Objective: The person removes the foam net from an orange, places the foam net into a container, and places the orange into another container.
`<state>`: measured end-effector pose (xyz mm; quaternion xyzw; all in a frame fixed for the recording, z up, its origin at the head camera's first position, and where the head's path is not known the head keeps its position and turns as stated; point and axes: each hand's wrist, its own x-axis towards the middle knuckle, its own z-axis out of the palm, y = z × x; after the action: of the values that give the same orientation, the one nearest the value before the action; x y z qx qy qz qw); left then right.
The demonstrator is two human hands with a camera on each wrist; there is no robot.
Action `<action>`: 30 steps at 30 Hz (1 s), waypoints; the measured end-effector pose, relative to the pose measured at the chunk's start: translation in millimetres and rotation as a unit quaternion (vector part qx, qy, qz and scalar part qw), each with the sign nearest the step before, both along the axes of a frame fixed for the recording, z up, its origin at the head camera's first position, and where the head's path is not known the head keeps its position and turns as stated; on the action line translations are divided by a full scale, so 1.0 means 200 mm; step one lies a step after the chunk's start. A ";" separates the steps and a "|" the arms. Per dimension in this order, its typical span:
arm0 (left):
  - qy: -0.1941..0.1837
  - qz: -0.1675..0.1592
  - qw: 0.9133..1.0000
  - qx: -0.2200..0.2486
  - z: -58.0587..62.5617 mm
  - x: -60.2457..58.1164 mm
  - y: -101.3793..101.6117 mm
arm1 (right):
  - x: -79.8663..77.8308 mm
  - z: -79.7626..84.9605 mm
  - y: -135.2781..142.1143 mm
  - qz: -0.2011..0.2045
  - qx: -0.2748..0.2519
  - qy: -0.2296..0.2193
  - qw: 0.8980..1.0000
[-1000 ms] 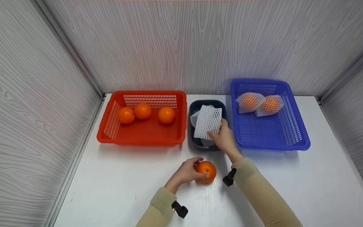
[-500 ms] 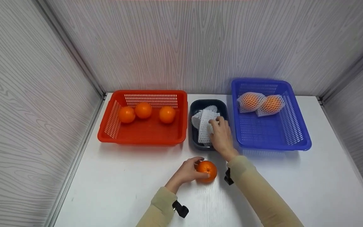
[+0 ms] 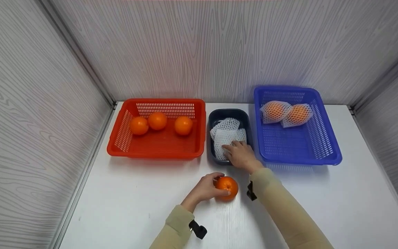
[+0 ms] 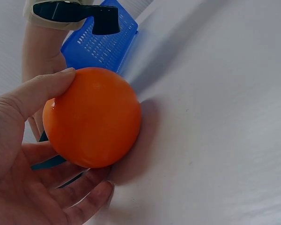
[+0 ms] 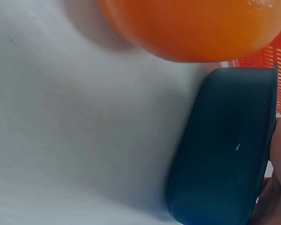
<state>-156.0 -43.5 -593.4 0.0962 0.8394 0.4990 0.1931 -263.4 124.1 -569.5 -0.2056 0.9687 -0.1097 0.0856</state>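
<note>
On the white table, my left hand (image 3: 204, 188) grips an orange (image 3: 227, 188). The left wrist view shows the thumb on top of the orange (image 4: 93, 117) and the fingers curved beneath it. My right hand (image 3: 241, 155) reaches over the near right rim of a dark blue-green bin (image 3: 214, 157), its fingers resting on white foam fruit nets (image 3: 224, 136). Several of these nets lie loosely over each other inside. From the right wrist, the bin's outer wall (image 5: 225, 145) hides most of this hand, and the orange (image 5: 192, 28) shows close by.
A red basket (image 3: 161, 154) with 3 bare oranges (image 3: 157, 121) stands left of the bin. To its right, a blue basket (image 3: 299, 160) holds 2 oranges in foam nets (image 3: 296, 114). Grey wood-grain panels (image 3: 199, 52) close off the back and both sides.
A second ago the right hand held a foam net raised over the bin; that net has since dropped back among the others, and the hand has shifted nearer. The left hand stays on the orange.
</note>
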 end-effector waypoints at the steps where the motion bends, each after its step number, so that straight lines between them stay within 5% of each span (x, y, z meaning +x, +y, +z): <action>1: 0.001 -0.001 1.000 0.001 0.00 0.00 0.00 | 0.00 0.00 0.00 -0.002 -0.001 -0.006 1.000; 9: 0.016 0.012 1.000 0.001 0.00 0.02 0.00 | 0.00 0.02 0.02 -0.026 -0.067 0.019 0.997; 16: 0.035 0.030 0.999 -0.003 0.00 0.02 -0.02 | 0.03 0.06 0.04 -0.033 -0.169 0.059 0.983; 30: 0.069 0.060 0.996 0.006 0.16 0.01 -0.12 | 0.08 0.14 0.03 -0.039 -0.269 0.060 0.960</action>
<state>-153.6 -68.3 -562.3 0.0809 0.8517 0.5071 0.1041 -247.1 130.2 -541.1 -0.1896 0.9139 -0.3571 -0.0360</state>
